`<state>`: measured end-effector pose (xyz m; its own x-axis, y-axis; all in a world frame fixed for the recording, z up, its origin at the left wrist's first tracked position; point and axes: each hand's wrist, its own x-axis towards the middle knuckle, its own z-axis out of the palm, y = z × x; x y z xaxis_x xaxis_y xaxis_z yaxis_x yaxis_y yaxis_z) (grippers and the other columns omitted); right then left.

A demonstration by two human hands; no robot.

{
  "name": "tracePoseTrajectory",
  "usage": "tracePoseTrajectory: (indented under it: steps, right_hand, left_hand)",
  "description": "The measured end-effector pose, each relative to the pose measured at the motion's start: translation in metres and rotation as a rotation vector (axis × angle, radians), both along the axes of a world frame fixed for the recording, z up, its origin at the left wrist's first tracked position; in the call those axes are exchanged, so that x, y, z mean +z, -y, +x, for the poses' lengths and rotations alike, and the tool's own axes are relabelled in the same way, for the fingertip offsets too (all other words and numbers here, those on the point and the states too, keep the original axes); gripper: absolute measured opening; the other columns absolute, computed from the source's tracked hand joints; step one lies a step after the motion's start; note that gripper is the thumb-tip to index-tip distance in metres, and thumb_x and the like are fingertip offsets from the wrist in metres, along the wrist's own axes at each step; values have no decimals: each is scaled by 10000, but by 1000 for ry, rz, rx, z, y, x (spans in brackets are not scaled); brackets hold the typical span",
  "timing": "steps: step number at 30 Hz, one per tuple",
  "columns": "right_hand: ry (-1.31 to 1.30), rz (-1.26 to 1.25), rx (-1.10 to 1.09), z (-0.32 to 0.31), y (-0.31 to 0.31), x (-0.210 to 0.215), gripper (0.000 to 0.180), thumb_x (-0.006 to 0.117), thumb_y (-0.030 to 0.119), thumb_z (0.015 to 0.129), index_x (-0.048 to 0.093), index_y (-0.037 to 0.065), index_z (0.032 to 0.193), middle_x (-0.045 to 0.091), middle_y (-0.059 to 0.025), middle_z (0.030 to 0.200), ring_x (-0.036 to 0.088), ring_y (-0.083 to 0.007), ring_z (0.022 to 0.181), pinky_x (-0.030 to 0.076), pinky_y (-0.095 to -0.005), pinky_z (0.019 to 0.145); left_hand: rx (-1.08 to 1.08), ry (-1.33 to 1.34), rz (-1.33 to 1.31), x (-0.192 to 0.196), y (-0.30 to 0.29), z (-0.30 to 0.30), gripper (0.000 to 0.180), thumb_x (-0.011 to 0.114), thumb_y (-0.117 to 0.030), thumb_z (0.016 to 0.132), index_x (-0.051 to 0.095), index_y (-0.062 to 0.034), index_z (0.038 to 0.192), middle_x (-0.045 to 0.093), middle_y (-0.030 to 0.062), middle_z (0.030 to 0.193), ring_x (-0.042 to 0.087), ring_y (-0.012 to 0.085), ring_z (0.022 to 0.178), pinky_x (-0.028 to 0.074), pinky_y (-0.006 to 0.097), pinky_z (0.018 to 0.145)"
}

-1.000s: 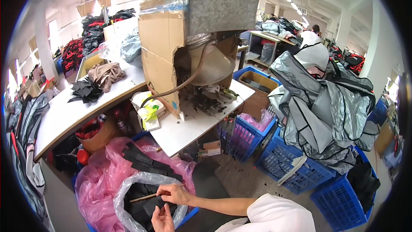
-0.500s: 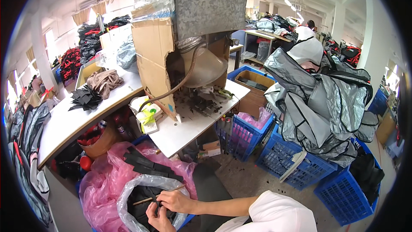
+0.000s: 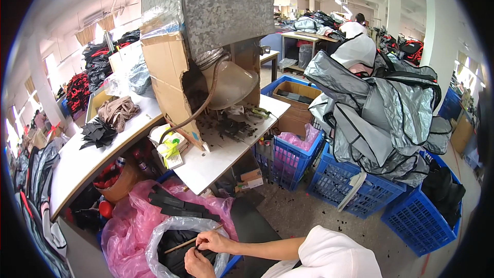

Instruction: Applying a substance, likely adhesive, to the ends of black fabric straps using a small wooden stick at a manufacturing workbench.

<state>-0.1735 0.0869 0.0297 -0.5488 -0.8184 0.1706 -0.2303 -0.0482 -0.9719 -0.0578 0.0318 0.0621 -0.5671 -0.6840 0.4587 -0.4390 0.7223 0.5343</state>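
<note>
My hands meet over a clear plastic bag (image 3: pixel 153 247) filled with black fabric pieces (image 3: pixel 173 265). My right hand (image 3: pixel 215 242) has its fingers pinched together on a small black piece (image 3: pixel 197 247). Just below it, my left hand (image 3: pixel 198 264) is also closed, its fingertips at the same piece. A thin wooden stick (image 3: pixel 180 246) slants across the bag's mouth and passes behind the right fingers; whether they grip it is hard to tell. Black strips (image 3: pixel 180 205) lie on pink plastic (image 3: pixel 123 226) beyond the bag.
A white worktable (image 3: pixel 206 172) stands ahead, with a cardboard-sided metal hood (image 3: pixel 229 10) and a lamp-like cover (image 3: pixel 234 85). Blue crates (image 3: pixel 355 190) line the right, one under piled silver covers (image 3: pixel 401 118). A white side table (image 3: pixel 77 162) is at left. Another person (image 3: pixel 359 19) is far off.
The view has shifted slightly, so the surroundings sit farther left. Both hands remain together over the bag, and the fingers have moved a little around the small black piece.
</note>
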Motion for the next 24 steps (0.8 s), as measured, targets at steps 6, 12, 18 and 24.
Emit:
tracePoseTrajectory:
  steps: [6, 12, 18, 24]
  right_hand:
    - [1440, -93, 351, 17, 0, -8, 67, 608, 159, 805, 577, 111, 839, 508, 36, 647, 448, -55, 524, 315, -202, 455]
    - [188, 91, 138, 10, 17, 21, 218, 594, 247, 819, 550, 45, 751, 552, -64, 616, 536, -149, 551, 373, -295, 451]
    - [-337, -228, -41, 11, 12, 27, 86, 527, 80, 791, 538, -4, 806, 580, -145, 750, 588, -362, 750, 457, -425, 650]
    - [-306, -197, -236, 19, 15, 37, 147, 542, 59, 800, 505, 5, 931, 594, -176, 867, 595, -373, 789, 473, -409, 663]
  left_hand:
    - [-152, -96, 102, 14, 8, 6, 138, 513, -62, 860, 630, 2, 894, 640, 163, 729, 605, 323, 593, 481, 353, 553]
    - [-73, -303, 450, -8, 9, 14, 127, 546, -50, 849, 614, 50, 889, 621, 98, 715, 567, 167, 576, 482, 279, 575]
    - [112, -606, 759, 8, -1, 1, 173, 584, -83, 836, 617, 65, 919, 632, 125, 827, 582, 206, 730, 494, 300, 645]
    - [24, -703, 647, 27, -13, -15, 216, 593, -105, 834, 613, 75, 952, 631, 140, 863, 577, 214, 750, 483, 314, 675]
